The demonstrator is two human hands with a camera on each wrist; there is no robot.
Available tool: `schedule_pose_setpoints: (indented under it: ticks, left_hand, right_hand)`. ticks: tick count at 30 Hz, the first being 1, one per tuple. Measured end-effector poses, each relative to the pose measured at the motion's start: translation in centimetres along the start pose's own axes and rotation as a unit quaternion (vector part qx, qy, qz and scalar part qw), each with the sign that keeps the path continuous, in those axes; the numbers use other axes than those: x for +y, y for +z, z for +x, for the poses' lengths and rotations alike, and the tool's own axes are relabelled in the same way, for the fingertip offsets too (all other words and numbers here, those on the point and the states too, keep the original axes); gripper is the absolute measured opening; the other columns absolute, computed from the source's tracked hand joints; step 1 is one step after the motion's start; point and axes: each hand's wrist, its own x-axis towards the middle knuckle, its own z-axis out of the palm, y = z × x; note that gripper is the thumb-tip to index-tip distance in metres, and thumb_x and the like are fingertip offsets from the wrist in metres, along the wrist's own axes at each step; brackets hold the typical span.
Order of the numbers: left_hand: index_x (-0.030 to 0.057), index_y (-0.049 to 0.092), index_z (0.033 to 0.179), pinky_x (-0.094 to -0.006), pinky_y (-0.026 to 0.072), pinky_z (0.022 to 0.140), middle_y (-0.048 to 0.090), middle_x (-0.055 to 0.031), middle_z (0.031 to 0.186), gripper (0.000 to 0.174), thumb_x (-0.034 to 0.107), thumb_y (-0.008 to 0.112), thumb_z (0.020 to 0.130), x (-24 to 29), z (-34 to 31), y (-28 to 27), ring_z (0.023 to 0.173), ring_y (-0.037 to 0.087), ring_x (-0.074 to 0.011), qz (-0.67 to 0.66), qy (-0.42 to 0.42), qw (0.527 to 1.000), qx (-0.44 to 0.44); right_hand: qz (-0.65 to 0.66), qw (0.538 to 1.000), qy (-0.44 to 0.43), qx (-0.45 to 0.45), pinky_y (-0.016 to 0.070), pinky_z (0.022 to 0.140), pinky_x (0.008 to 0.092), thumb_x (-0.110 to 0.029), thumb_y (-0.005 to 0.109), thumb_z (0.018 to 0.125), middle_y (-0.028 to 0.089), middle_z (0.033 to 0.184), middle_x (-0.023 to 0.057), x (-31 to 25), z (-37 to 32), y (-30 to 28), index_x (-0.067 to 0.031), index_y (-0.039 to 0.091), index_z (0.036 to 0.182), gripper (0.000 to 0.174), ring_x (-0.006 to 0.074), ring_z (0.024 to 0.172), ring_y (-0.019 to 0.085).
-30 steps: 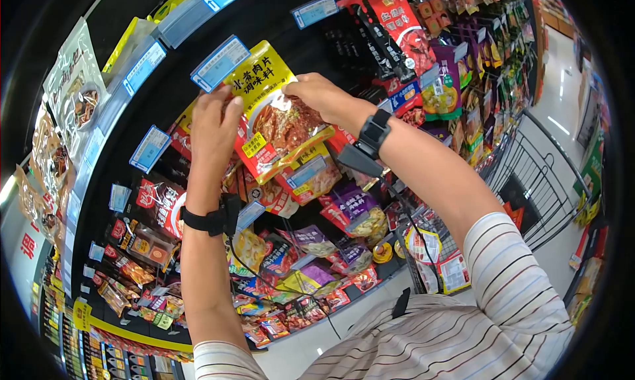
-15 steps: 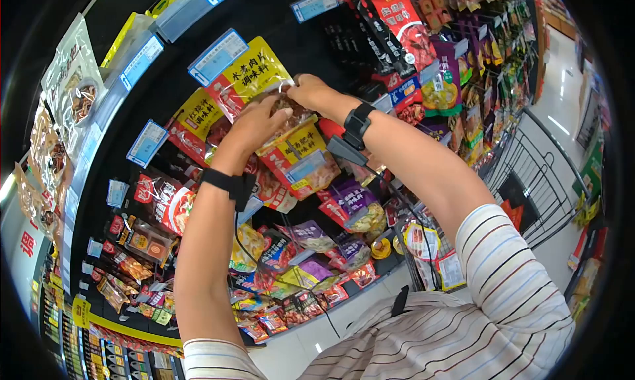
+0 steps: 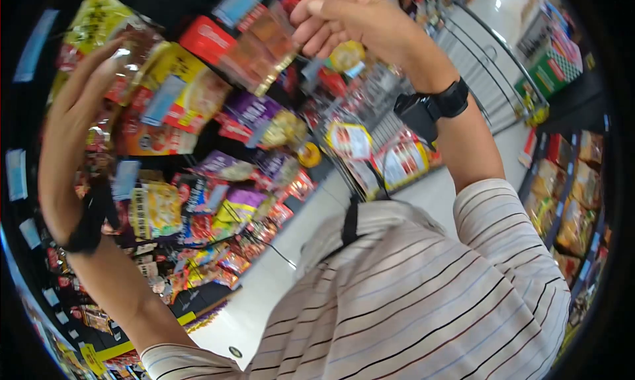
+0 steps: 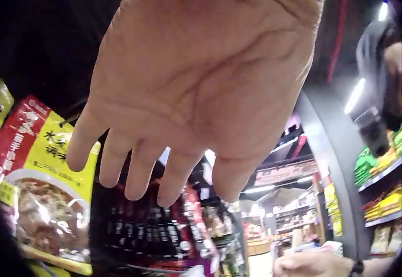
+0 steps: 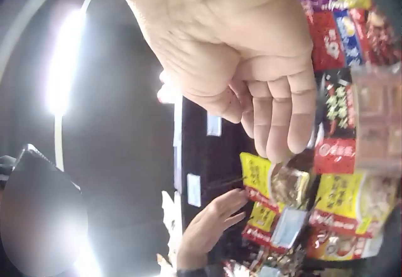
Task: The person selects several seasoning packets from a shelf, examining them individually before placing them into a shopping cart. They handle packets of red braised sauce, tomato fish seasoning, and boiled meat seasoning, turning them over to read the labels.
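Observation:
In the head view the left hand [image 3: 73, 135] is at the left, its fingers extended beside a yellow-and-red food packet [image 3: 96, 23] on the rack. Whether the fingertips touch it is unclear. The left wrist view shows a bare palm [image 4: 201, 76] with spread fingers, and the packet [image 4: 50, 195] hanging at the left. The right hand [image 3: 360, 23] is raised near a red packet with brown blocks [image 3: 261, 42], its fingers loosely bent and holding nothing. In the right wrist view that hand [image 5: 245, 57] is empty above yellow packets [image 5: 345, 198].
More hanging packets [image 3: 238, 205] fill the rack below. A wire shopping cart [image 3: 486, 69] with packets inside [image 3: 403, 165] stands at the right. Shelves with bagged goods [image 3: 575, 221] are at the far right, with pale floor [image 3: 301, 241] between.
Both hands have come off the yellow-and-red packet, which hangs on the rack. They have moved apart, the right hand toward the cart side. The head view has swung right and is blurred.

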Motion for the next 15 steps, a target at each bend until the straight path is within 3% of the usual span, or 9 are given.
schedule_pose_setpoints:
  ticks: [1,3,4,6,8,9,10,11,15]
  left_hand:
    - [0.0055,0.061,0.131,-0.0297,0.0417,0.097,0.062,-0.0073,0.127,0.042,0.033,0.054,0.100,0.0,-1.1,1.3,0.115,0.056,-0.0136,-0.021,0.073,0.996,0.047]
    - [-0.0005,0.059,0.132,-0.0324,0.0400,0.103,0.060,-0.0111,0.132,0.043,0.028,0.046,0.103,2.8,-4.3,2.7,0.121,0.056,-0.0190,0.086,0.173,0.978,0.079]
    - [-0.0020,0.052,0.138,-0.0412,0.0338,0.113,0.052,-0.0173,0.142,0.049,0.031,0.037,0.106,2.7,-5.6,3.9,0.134,0.047,-0.0270,0.054,0.194,0.977,0.065]
    - [-0.0047,0.053,0.135,-0.0452,0.0337,0.113,0.053,-0.0217,0.139,0.054,0.037,0.039,0.104,1.4,-7.1,6.4,0.133,0.048,-0.0320,-0.048,0.254,0.965,0.038]
    - [-0.0071,0.055,0.130,-0.0454,0.0367,0.111,0.059,-0.0226,0.131,0.060,0.043,0.044,0.100,0.8,-8.3,10.9,0.127,0.054,-0.0329,-0.166,0.174,0.971,0.001]
    - [-0.0068,0.055,0.129,-0.0440,0.0379,0.110,0.060,-0.0218,0.130,0.057,0.040,0.046,0.099,1.1,-8.8,13.2,0.125,0.055,-0.0319,-0.248,0.090,0.964,-0.041]
    - [-0.0047,0.060,0.125,-0.0376,0.0410,0.105,0.063,-0.0167,0.124,0.042,0.017,0.049,0.091,0.6,-8.7,15.5,0.118,0.059,-0.0252,-0.301,0.036,0.950,-0.075]
    - [-0.0022,0.061,0.125,-0.0345,0.0418,0.104,0.064,-0.0133,0.123,0.036,0.011,0.050,0.094,0.5,-9.2,17.8,0.116,0.059,-0.0213,-0.349,-0.033,0.930,-0.108]
    - [0.0006,0.058,0.131,-0.0300,0.0436,0.100,0.066,-0.0142,0.122,0.037,0.022,0.054,0.101,-2.8,-11.7,26.4,0.115,0.060,-0.0196,-0.423,-0.183,0.867,-0.191]
  right_hand:
    - [-0.010,1.000,0.015,0.019,0.0575,0.076,0.0320,-0.032,0.055,0.100,0.071,0.101,0.0139,1.7,-1.3,-1.7,0.0012,0.063,0.115,0.037,0.0192,0.085,0.070]
    - [-0.019,0.996,0.067,0.064,0.0578,0.073,0.0306,-0.031,0.053,0.101,0.071,0.100,0.0101,5.4,-4.2,-4.5,-0.0005,0.062,0.116,0.036,0.0175,0.083,0.070]
    - [-0.019,0.989,0.111,0.092,0.0575,0.072,0.0309,-0.030,0.053,0.101,0.071,0.100,0.0101,7.5,-5.6,-5.6,-0.0013,0.062,0.116,0.034,0.0176,0.083,0.070]
    - [-0.017,0.968,0.202,0.150,0.0570,0.072,0.0313,-0.029,0.052,0.100,0.070,0.099,0.0101,12.0,-8.6,-7.3,-0.0029,0.062,0.114,0.031,0.0180,0.082,0.070]
    - [-0.098,0.945,0.262,0.168,0.0574,0.069,0.0316,-0.030,0.055,0.096,0.070,0.096,0.0097,16.0,-11.6,-8.4,-0.0034,0.062,0.111,0.032,0.0189,0.082,0.070]
    - [-0.139,0.930,0.291,0.175,0.0575,0.068,0.0318,-0.031,0.056,0.094,0.070,0.095,0.0094,17.7,-13.1,-9.0,-0.0037,0.062,0.109,0.032,0.0193,0.082,0.070]
    - [-0.153,0.918,0.322,0.173,0.0571,0.069,0.0322,-0.030,0.055,0.094,0.069,0.096,0.0097,18.9,-14.6,-9.7,-0.0038,0.062,0.110,0.031,0.0191,0.083,0.070]
    - [-0.166,0.906,0.351,0.169,0.0567,0.069,0.0326,-0.028,0.054,0.094,0.069,0.096,0.0100,20.0,-16.0,-10.4,-0.0039,0.062,0.110,0.030,0.0190,0.084,0.069]
    - [-0.175,0.840,0.456,0.235,0.0563,0.067,0.0332,-0.031,0.054,0.095,0.068,0.097,0.0091,25.0,-22.4,-14.4,-0.0020,0.061,0.109,0.033,0.0195,0.084,0.069]
